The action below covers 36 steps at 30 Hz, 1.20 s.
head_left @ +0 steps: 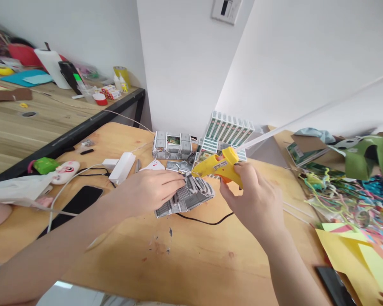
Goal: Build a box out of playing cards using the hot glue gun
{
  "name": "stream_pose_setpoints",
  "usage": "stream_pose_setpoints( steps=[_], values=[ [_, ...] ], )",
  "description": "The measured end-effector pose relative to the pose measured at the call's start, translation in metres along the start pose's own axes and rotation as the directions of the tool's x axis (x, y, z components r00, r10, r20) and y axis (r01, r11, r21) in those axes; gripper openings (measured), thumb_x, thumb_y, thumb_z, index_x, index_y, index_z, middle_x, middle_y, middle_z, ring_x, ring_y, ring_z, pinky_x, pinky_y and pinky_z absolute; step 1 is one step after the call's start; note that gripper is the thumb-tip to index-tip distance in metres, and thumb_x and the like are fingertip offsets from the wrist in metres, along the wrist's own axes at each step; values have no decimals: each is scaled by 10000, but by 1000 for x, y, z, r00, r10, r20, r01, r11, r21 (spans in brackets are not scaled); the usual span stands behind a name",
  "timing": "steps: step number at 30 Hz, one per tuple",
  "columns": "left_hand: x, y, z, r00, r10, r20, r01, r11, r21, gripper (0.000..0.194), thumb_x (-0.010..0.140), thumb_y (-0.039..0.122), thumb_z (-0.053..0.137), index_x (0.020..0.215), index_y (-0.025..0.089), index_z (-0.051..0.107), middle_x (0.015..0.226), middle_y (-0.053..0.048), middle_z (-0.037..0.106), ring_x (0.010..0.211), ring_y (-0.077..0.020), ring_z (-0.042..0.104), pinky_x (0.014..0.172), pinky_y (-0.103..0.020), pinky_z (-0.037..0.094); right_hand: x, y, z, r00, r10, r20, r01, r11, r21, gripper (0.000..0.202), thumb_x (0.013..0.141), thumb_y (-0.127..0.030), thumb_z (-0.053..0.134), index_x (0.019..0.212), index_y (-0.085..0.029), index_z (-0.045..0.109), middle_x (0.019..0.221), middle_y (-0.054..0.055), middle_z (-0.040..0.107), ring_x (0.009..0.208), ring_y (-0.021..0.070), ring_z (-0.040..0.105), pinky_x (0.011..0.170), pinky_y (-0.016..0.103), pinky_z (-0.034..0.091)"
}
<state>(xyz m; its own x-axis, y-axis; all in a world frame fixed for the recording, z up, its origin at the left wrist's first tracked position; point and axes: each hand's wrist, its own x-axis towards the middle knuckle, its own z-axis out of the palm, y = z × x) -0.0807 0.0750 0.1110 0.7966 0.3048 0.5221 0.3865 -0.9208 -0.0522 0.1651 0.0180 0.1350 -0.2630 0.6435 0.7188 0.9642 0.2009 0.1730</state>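
A yellow hot glue gun (217, 166) with a long clear glue stick (284, 124) out of its back is gripped in my right hand (253, 199). Its nozzle points left, at the upper part of a grey-and-white piece folded from printed cards (191, 200). My left hand (153, 189) closes over the left side of that card piece, holding it on or just above the table. The left fingertips lie close to the nozzle. Whether the nozzle touches the card, I cannot tell. Behind stands another grey card structure (172, 144).
Stacked green-and-white card boxes (228, 129) stand at the back. A black phone (79, 204), white power strip (123, 168) and cables lie left. Coloured paper (347, 250) and craft scraps (354, 195) fill the right. Small scraps (169, 242) dot the wooden table (210, 267).
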Motion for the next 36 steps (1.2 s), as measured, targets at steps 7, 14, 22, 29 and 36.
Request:
stream_pose_setpoints(
  steps=[7, 14, 22, 29, 36],
  values=[
    [0, 1, -1, 1000, -12, 13, 12, 1000, -12, 237, 933, 148, 451, 1026, 132, 668, 1037, -69, 730, 965, -167, 686, 855, -307, 587, 3, -1, -7, 999, -53, 10, 53, 998, 18, 70, 775, -190, 530, 808, -197, 469, 700, 3, 632, 523, 106, 502, 412, 228, 253],
    [0, 2, -2, 1000, -9, 20, 9, 1000, -11, 241, 930, 136, 449, 1037, 137, 665, 1063, -71, 723, 976, -167, 682, 855, -307, 583, -1, 1, -12, 998, -38, 44, 36, 999, 28, 70, 763, -210, 530, 811, -198, 480, 697, 5, 632, 519, 109, 493, 429, 219, 273],
    [-3, 1, -1, 1000, 18, 5, -18, 1000, 8, 232, 921, 123, 461, 1034, 131, 663, 1040, -64, 729, 977, -171, 682, 862, -313, 582, 2, -2, -4, 1000, -23, 16, 22, 1000, 19, 84, 771, -224, 537, 816, -195, 472, 676, 2, 624, 535, 118, 526, 424, 225, 259],
    [-3, 1, -1, 1000, 21, 6, -21, 1000, 3, 216, 920, 121, 475, 1026, 122, 664, 1037, -61, 730, 989, -175, 679, 865, -313, 585, 4, -4, -9, 996, -29, 86, 27, 999, 23, 197, 773, -330, 602, 783, -200, 455, 629, -25, 597, 479, 104, 484, 414, 232, 228],
    [-4, 3, -5, 999, 49, 0, -49, 999, 22, 230, 919, 104, 463, 1047, 129, 652, 1053, -60, 726, 1010, -173, 671, 876, -310, 578, 6, 2, -12, 993, -105, 59, 103, 994, 37, 88, 801, -225, 537, 776, -194, 459, 652, -19, 599, 459, 78, 409, 425, 215, 246]
  ],
)
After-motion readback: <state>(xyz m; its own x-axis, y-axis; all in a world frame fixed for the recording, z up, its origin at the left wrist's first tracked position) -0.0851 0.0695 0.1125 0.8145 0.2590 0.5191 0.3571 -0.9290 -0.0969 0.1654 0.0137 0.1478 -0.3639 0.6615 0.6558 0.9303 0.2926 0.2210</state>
